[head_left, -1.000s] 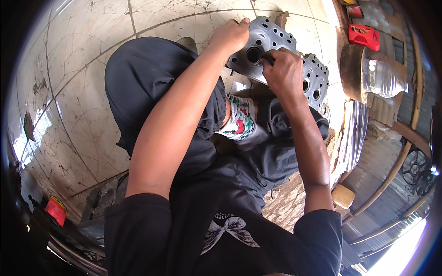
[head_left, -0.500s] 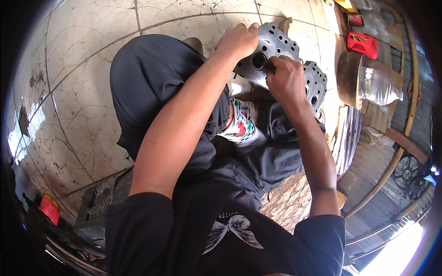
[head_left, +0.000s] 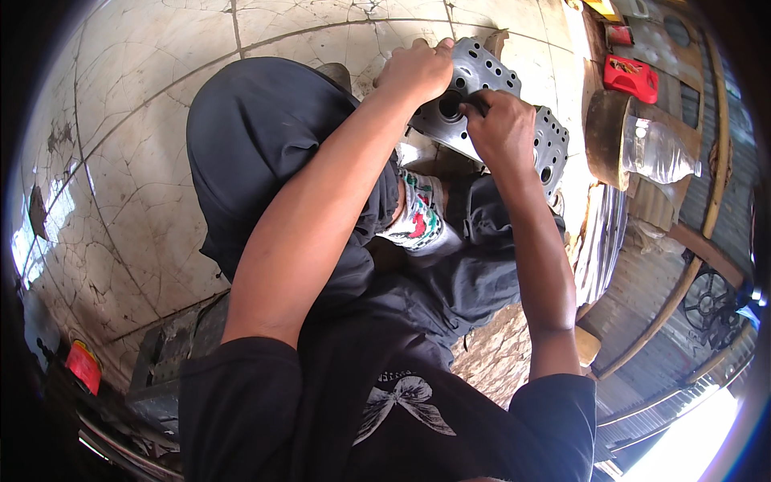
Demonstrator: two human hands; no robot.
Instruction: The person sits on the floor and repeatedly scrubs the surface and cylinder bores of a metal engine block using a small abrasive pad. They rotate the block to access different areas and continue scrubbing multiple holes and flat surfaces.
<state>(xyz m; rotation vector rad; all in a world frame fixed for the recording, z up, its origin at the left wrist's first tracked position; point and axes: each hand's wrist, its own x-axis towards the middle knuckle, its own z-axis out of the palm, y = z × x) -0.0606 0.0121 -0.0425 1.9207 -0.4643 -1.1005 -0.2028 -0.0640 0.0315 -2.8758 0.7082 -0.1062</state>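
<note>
The left hand (head_left: 414,74) grips the left edge of the plate (head_left: 472,72), which sits just beyond the sock (head_left: 418,218). The right hand (head_left: 504,132) curls beside 1 large hole (head_left: 450,105); whether it pinches anything cannot be told.

It looks like a makeshift workshop. A grey metal part (head_left: 450,132) full of round holes, cracked floor tiles (head_left: 144,177), corrugated sheeting (head_left: 634,297) and a red plastic jug (head_left: 631,78) show it.
</note>
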